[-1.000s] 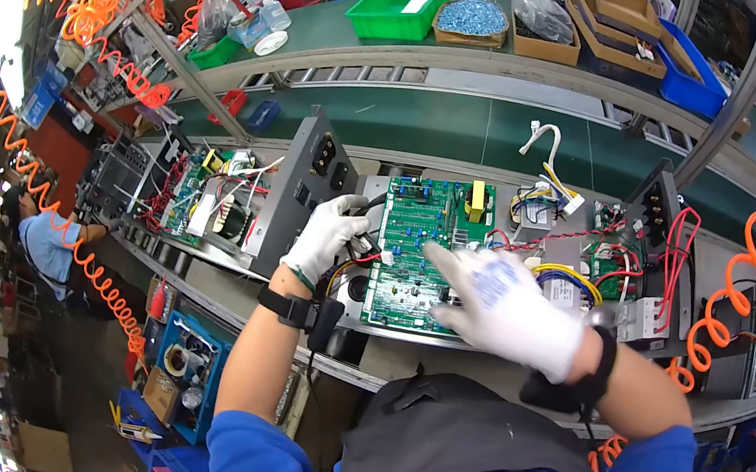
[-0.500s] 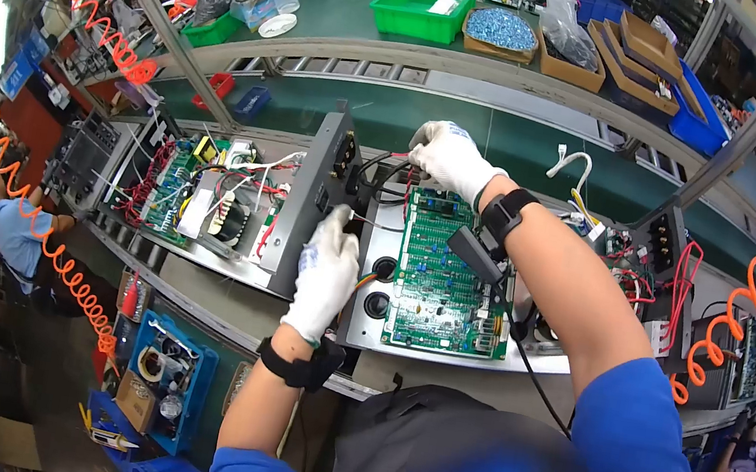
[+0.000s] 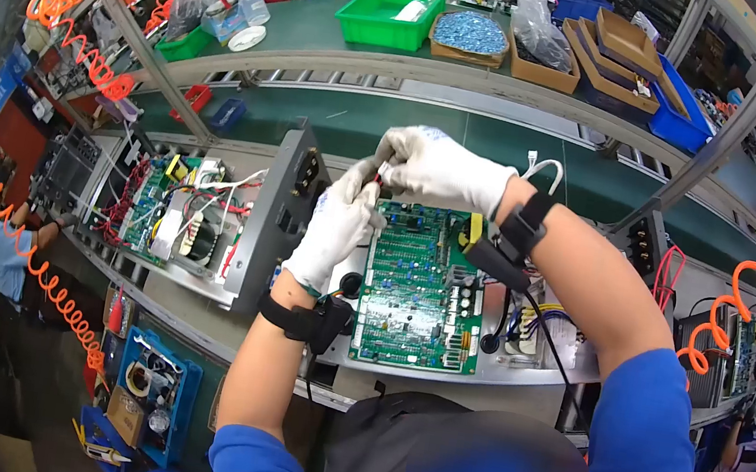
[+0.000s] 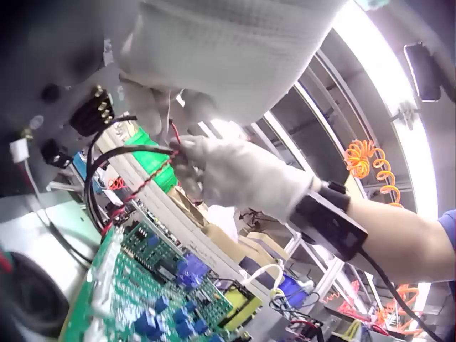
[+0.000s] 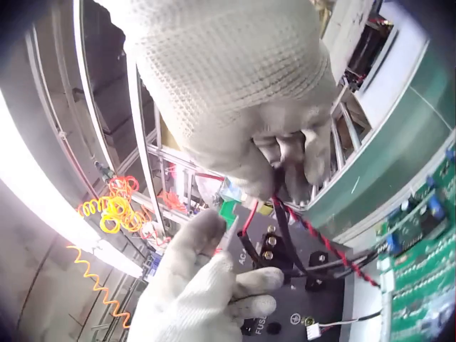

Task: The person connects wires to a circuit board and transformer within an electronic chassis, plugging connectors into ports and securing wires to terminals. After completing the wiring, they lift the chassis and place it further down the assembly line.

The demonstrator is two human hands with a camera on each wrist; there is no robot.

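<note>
Line surface [image 3: 193, 296] holds green board [image 3: 425, 282]. Left grip [image 3: 336, 220] and right grip [image 3: 437, 167] both pinch wires [image 5: 320, 239] over board's far-left corner, beside grey panel [image 3: 278, 221]; hard tug may tear leads loose.

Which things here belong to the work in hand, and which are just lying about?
In hand: red-and-black wires, pinched by the right hand, with the left hand at them; grey socket panel they run to; green circuit board below.
Lying about: green bin, tray of blue parts, orange coiled hose, neighbouring open unit.
</note>
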